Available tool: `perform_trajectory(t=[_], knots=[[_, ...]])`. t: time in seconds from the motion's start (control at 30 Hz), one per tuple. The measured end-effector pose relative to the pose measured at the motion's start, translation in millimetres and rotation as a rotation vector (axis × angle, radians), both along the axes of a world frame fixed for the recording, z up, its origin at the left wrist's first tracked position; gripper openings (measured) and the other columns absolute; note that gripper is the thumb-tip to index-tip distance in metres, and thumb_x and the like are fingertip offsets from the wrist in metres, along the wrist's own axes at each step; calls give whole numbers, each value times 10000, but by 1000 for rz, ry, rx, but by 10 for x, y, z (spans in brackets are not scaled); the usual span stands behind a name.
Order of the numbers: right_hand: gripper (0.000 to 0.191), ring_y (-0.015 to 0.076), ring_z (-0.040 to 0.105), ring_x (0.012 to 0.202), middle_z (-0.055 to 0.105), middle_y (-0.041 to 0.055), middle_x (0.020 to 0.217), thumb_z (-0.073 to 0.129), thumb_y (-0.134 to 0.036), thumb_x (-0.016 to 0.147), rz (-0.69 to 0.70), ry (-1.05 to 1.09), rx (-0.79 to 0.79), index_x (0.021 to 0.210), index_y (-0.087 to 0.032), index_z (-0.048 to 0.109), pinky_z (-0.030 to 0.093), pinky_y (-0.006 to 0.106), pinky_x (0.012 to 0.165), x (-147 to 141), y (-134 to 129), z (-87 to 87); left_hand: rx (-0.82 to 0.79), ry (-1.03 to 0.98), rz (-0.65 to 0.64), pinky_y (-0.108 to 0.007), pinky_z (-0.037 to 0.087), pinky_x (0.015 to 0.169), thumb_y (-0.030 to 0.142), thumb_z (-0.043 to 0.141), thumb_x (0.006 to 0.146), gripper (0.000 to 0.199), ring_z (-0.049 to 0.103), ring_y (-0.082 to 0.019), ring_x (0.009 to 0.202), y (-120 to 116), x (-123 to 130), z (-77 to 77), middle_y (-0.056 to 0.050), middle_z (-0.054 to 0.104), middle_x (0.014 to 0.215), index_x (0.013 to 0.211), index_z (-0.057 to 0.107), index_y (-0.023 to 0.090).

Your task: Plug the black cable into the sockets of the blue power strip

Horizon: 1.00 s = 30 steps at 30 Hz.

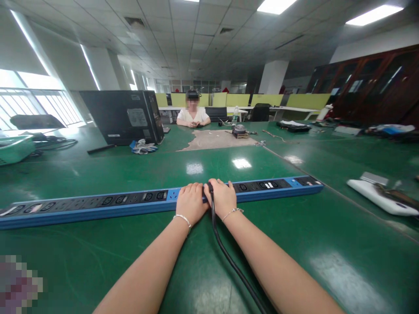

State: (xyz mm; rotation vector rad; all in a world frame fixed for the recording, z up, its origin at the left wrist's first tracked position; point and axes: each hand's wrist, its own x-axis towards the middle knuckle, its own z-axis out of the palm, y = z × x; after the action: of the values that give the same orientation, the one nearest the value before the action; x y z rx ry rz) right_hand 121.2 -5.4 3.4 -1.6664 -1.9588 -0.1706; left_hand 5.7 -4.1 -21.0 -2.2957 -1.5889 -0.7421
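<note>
A long blue power strip with black sockets lies across the green table. My left hand is closed over the strip near its middle, fingers wrapped on its far edge. Right beside it, my right hand is closed around a black plug at the strip's top. From the plug a black cable runs down between my forearms to the bottom edge. Whether the plug sits in a socket is hidden by my hands.
Behind the strip stand a black computer case and blue-white gloves. A person sits across the table. Brown sheet and a round device lie mid-table. A white device is at right, a green basket at left.
</note>
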Motion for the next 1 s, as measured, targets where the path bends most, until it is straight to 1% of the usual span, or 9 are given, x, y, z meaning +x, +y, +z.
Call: perform_trajectory(t=[0.13, 0.27, 0.37, 0.43, 0.57, 0.67, 0.77, 0.87, 1.0], knots=[[333, 196, 536, 1101, 676, 81, 1016, 323, -360, 916, 20, 29, 12, 1053, -196, 579, 276, 385, 993, 37, -9, -121, 14, -6, 10, -380, 363, 929, 282, 484, 796, 366, 531, -245, 1066, 12, 5, -25, -122, 609, 1130, 1127, 529, 134], [388, 208, 474, 1187, 613, 87, 1173, 334, -369, 911, 83, 54, 26, 1197, -181, 519, 255, 394, 1024, 95, -14, -201, 7, -24, -12, -386, 363, 940, 292, 459, 817, 384, 525, -243, 1084, 6, 4, -15, -119, 607, 1147, 1161, 512, 130], [482, 207, 431, 1230, 532, 104, 1282, 371, -362, 890, 171, 37, -28, 1320, -147, 413, 240, 401, 1049, 188, -30, -194, -10, -64, -53, -372, 375, 938, 260, 466, 811, 529, 519, -222, 1102, -27, -3, 24, -112, 558, 1239, 1318, 364, 146], [511, 200, 399, 1255, 503, 110, 1311, 381, -326, 873, 238, 2, -76, 1341, -119, 389, 237, 390, 1061, 281, -55, -185, -21, -72, -131, -349, 374, 947, 223, 479, 802, 606, 497, -196, 1140, -53, -9, 53, -87, 496, 1321, 1374, 278, 198], [541, 183, 343, 1290, 436, 70, 1375, 401, -213, 801, 303, -80, -50, 1339, -144, 405, 208, 387, 1082, 482, -134, -234, -60, -60, -238, -340, 361, 973, 198, 452, 831, 495, 476, -160, 1176, -60, 0, 95, -37, 503, 1327, 1316, 373, 258], [599, 186, 326, 1295, 411, 45, 1394, 432, -147, 717, 292, -129, 11, 1316, -164, 438, 182, 401, 1091, 546, -177, -309, -86, -85, -216, -335, 387, 947, 220, 441, 854, 410, 526, -153, 1112, -23, 26, 119, -24, 558, 1266, 1261, 444, 265], [601, 193, 334, 1285, 435, 60, 1376, 433, -131, 704, 261, -135, 61, 1305, -139, 446, 176, 402, 1092, 516, -188, -356, -96, -107, -186, -322, 412, 918, 243, 469, 850, 373, 564, -155, 1045, 12, 54, 143, -16, 598, 1205, 1220, 493, 273], [614, 196, 354, 1271, 458, 80, 1355, 436, -132, 711, 241, -115, 84, 1324, -122, 414, 191, 401, 1084, 472, -182, -360, -86, -114, -175, -310, 426, 895, 229, 469, 850, 340, 581, -152, 1008, 23, 73, 149, -7, 624, 1157, 1181, 528, 279], [596, 190, 373, 1258, 471, 50, 1348, 423, -114, 713, 264, -99, 61, 1307, -163, 438, 211, 403, 1072, 480, -171, -335, -45, -71, -168, -319, 427, 881, 197, 447, 854, 345, 589, -160, 991, 11, 87, 130, -21, 630, 1155, 1182, 533, 259]])
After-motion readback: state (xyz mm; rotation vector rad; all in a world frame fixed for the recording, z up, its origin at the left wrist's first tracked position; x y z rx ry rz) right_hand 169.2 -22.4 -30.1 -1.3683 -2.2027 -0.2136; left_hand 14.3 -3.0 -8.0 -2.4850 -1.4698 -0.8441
